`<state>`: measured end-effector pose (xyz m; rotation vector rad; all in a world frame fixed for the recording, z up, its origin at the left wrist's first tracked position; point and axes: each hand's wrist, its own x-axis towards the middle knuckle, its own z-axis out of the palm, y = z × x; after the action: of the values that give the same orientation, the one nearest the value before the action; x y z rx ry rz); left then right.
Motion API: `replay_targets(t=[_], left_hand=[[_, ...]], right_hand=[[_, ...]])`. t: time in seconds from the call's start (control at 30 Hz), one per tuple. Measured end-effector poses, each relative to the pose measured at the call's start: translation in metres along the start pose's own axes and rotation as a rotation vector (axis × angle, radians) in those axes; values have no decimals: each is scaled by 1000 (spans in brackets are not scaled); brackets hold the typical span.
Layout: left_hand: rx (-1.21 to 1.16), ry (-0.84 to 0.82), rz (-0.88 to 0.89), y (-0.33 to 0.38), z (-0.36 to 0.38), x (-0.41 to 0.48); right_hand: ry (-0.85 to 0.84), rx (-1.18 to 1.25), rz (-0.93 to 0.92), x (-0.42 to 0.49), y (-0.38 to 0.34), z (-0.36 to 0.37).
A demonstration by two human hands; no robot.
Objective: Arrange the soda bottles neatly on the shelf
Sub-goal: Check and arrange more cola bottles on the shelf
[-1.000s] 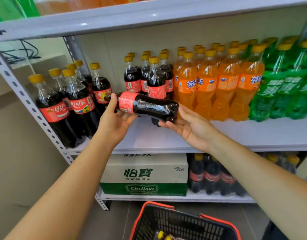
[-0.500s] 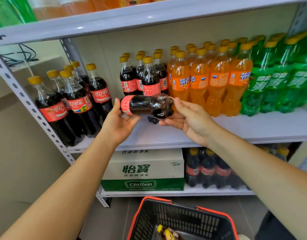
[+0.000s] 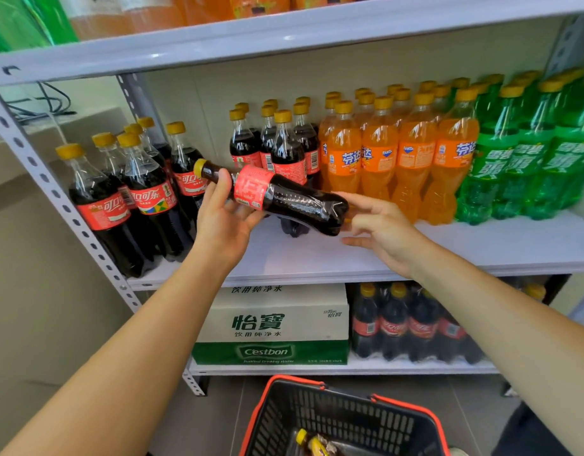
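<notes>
**One head-worn view, close to the shelving**

A single wide-angle camera looks forward and down from the person's head; it faces the middle shelf (image 3: pixel 304 256) squarely and from near, the left forearm (image 3: pixel 146 350) and right forearm (image 3: pixel 501 324) reaching in from the bottom corners; the upper shelf (image 3: pixel 284 31) bows across the top; the basket (image 3: pixel 350 419) lies at the bottom edge, seen from above.

A grey metal shelving rack (image 3: pixel 317 31) with pale boards spans the view from 9 to 3 o'clock. Its perforated upright (image 3: pixel 37 166) slants down toward 7 o'clock. Behind the boards stands a cream back wall (image 3: pixel 198 93). At 10 o'clock black cables (image 3: pixel 50 103) hang above a beige ledge (image 3: pixel 53 133). A grey tiled floor (image 3: pixel 215 419) lies at 6 o'clock. Light glints off the top board's edge at 11 o'clock.
</notes>
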<state>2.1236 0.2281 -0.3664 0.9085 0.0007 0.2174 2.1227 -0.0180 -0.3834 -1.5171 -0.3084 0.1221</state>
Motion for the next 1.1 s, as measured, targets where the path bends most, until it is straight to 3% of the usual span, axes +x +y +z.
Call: replay_targets(t=[0.1, 0.23, 0.53, 0.73, 1.1], left_hand=[[130, -85, 124, 2, 10, -6], [347, -174, 272, -4, 24, -18], [707, -342, 488, -12, 44, -39], [746, -396, 567, 13, 46, -40], [766, -651, 402, 36, 38, -34]], right_hand=[[96, -324, -170, 5, -3, 0], [52, -606, -373, 12, -3, 10], [-30, -335, -510, 20, 4, 20], [-73, -241, -484, 20, 12, 25], [-256, -199, -357, 30, 12, 15]])
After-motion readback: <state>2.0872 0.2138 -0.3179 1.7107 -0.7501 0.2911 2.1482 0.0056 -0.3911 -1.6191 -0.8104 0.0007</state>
